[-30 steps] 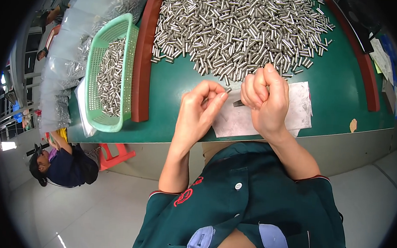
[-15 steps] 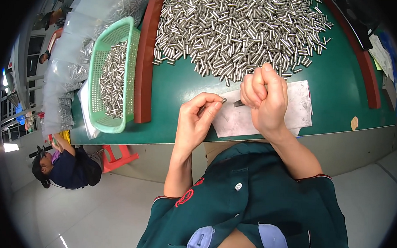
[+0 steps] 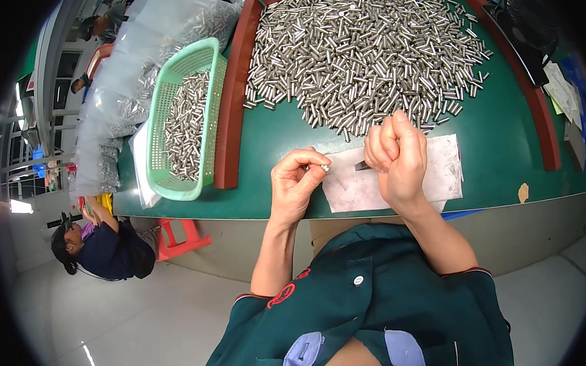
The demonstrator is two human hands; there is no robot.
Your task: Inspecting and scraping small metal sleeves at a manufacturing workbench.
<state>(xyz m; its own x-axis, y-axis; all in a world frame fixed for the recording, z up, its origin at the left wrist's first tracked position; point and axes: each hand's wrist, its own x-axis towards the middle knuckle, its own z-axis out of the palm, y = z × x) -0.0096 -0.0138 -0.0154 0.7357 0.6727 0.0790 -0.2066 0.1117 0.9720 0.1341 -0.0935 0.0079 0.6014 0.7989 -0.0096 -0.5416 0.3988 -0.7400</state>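
Between thumb and forefinger, my left hand (image 3: 291,186) pinches a small metal pin (image 3: 325,167), whose bright end shows at the fingertips. To its right, my right hand (image 3: 398,163) is closed around a dark tool with a flat tip (image 3: 361,166); the rest of that tool is hidden in the fist. A gap separates the tool's tip from the pin. Under my right hand lies a smudged white sheet (image 3: 345,193) on the green tabletop (image 3: 497,149). Just beyond both hands spreads a large heap of short shiny metal pins (image 3: 370,62).
A red-brown bar (image 3: 231,115) borders the heap on the left, another (image 3: 545,122) on the right. Left of the first stands a green basket (image 3: 154,138) holding pins. Clear bags of pins (image 3: 123,103) line the far left. A person (image 3: 110,240) sits near a red stool (image 3: 182,239).
The whole view has shifted slightly. The pin in my left fingers now shows a bright end toward me. Both hands keep their grips, with the tool still near the pin.
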